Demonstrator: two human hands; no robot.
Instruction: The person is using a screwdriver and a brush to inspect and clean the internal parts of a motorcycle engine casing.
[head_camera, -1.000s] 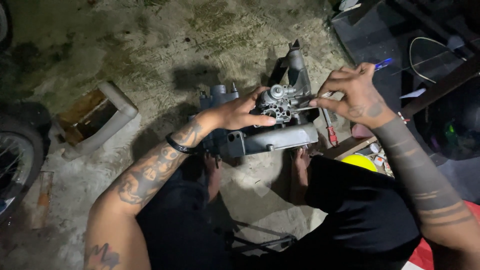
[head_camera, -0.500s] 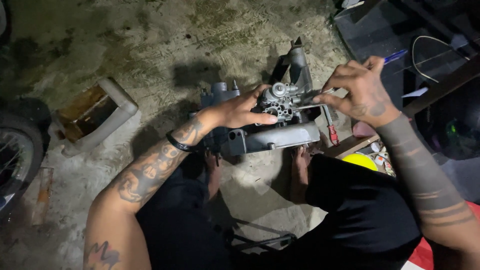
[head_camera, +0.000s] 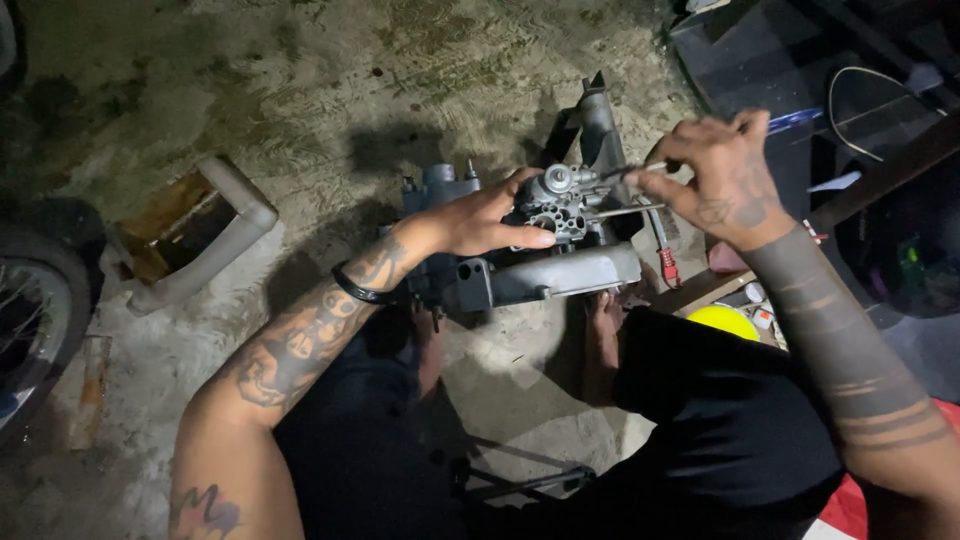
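- A dark spoked wheel (head_camera: 30, 320) and a grey plastic tub with rusty insides (head_camera: 190, 245) sit at the left on the dirty floor.
- The left hand (head_camera: 490, 215) lies flat, fingers spread, pressing on the grey metal engine block (head_camera: 545, 270) in the middle.
- The right hand (head_camera: 725, 180) pinches a thin silver metal tool (head_camera: 625, 172) poked into the block's top.
- The block looks open and bare, so the work seems partway done.

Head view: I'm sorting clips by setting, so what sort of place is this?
Probably a motorcycle repair spot: a stained concrete floor, a spoked wheel at the edge, and a grey engine part under the left hand.
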